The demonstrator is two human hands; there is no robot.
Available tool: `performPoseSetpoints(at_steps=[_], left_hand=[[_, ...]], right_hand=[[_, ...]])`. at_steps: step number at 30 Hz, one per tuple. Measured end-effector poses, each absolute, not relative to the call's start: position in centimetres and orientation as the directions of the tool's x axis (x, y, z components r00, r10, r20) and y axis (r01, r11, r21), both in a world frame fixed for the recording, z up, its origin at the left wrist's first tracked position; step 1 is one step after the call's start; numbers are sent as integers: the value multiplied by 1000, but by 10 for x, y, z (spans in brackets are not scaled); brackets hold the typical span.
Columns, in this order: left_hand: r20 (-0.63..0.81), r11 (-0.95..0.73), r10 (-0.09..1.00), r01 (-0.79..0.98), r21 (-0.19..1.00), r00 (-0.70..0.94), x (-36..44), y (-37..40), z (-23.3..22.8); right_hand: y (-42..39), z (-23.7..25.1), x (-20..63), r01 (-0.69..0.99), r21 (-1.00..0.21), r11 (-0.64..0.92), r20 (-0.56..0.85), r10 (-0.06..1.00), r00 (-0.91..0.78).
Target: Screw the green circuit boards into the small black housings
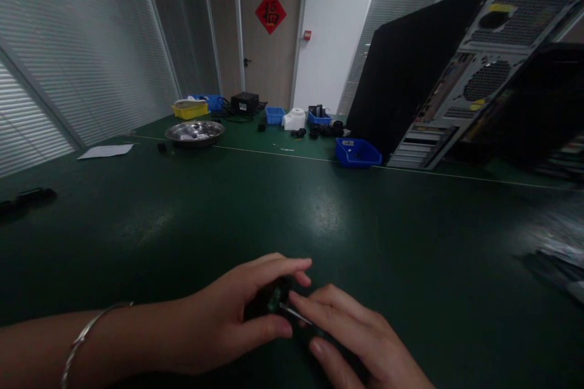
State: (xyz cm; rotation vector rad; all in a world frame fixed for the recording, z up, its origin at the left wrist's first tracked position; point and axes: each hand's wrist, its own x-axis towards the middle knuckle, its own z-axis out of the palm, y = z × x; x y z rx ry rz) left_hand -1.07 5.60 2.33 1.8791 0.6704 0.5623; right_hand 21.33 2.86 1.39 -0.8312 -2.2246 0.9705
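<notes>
Both hands closed around a small dark part, low over the green surface.

I had my left hand curled round a small dark component, thumb under and fingers over, while my right hand pinched a thin metal tool whose tip met the part; neither hand was open. The part sat between the two hands, just above the surface near its front edge, mostly hidden by my fingers, with a greenish glint showing on it. I judged it light, rigid and probably delicate, like a bit of electronics, so I would grip it by its outer edges and not by that glinting face, and press only gently with the tool. A tilted computer case, a blue bin and a metal bowl stood well apart, further back.
</notes>
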Motion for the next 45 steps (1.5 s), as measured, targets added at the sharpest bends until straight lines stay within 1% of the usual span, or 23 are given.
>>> performPoseSetpoints(at_steps=[3, 6, 8, 10, 13, 15, 19, 22, 26, 31, 35, 39, 41, 45], left_hand=[[43, -282, 687, 211, 936, 726, -11, 55, 19], [39, -231, 735, 195, 953, 677, -11, 56, 13], [76, -257, 760, 191, 947, 645, -11, 58, 11], [139, -327, 768, 196, 925, 625, -11, 60, 11], [209, -437, 734, 214, 874, 646, -11, 64, 15], [232, -482, 716, 225, 847, 658, -11, 65, 18], [278, -523, 723, 238, 819, 633, -12, 66, 19], [312, -552, 708, 221, 804, 633, -12, 65, 17], [319, -589, 694, 253, 768, 646, -13, 65, 16], [332, -686, 643, 326, 651, 690, -14, 65, 16], [355, -746, 594, 329, 579, 722, -14, 64, 18], [456, -820, 523, 280, 499, 720, -12, 63, 18], [487, -823, 523, 264, 504, 700, -12, 62, 17], [434, -732, 611, 265, 627, 662, -12, 61, 15]], right_hand=[[28, 12, 214, 299, -777, 554, 281, 730, -624], [28, 12, 213, 284, -790, 544, 310, 754, -580], [28, 12, 212, 296, -786, 542, 318, 766, -558], [28, 13, 212, 320, -770, 552, 323, 770, -551], [27, 14, 212, 364, -739, 566, 318, 770, -553], [26, 13, 213, 393, -727, 563, 306, 778, -549], [25, 13, 214, 430, -720, 545, 280, 795, -538], [26, 14, 215, 428, -719, 547, 286, 795, -535], [26, 14, 217, 439, -709, 553, 284, 793, -539], [25, 13, 217, 479, -675, 562, 250, 784, -568], [24, 13, 216, 490, -666, 563, 241, 783, -573], [24, 12, 215, 477, -678, 560, 239, 781, -577], [24, 11, 216, 469, -686, 556, 248, 785, -568], [24, 11, 215, 427, -722, 544, 274, 792, -546]])
